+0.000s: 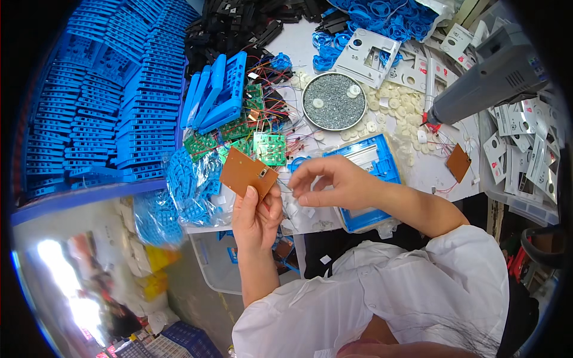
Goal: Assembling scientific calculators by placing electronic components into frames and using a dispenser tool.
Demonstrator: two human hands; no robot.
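Note:
My left hand (258, 219) pinches a brown circuit board (246, 172) between thumb and fingers, tilted up over the near edge of the table. A small switch-like part sits near the board's right side. Just right of it hovers my right hand (334, 182), its fingers bent and apart, with nothing visible in them. Below that hand lies a blue plastic frame (367, 224) with a pale inside, partly covered by my right forearm. Green circuit boards (270, 148) with thin coloured wires lie behind the brown board.
Stacked blue housings (140, 140) fill the left side. A round tin of small screws (334, 102) stands mid-table, beside scattered white discs (406, 116). A grey power tool (489, 77) juts in from the right, near another brown board (458, 163) and white panels (528, 149).

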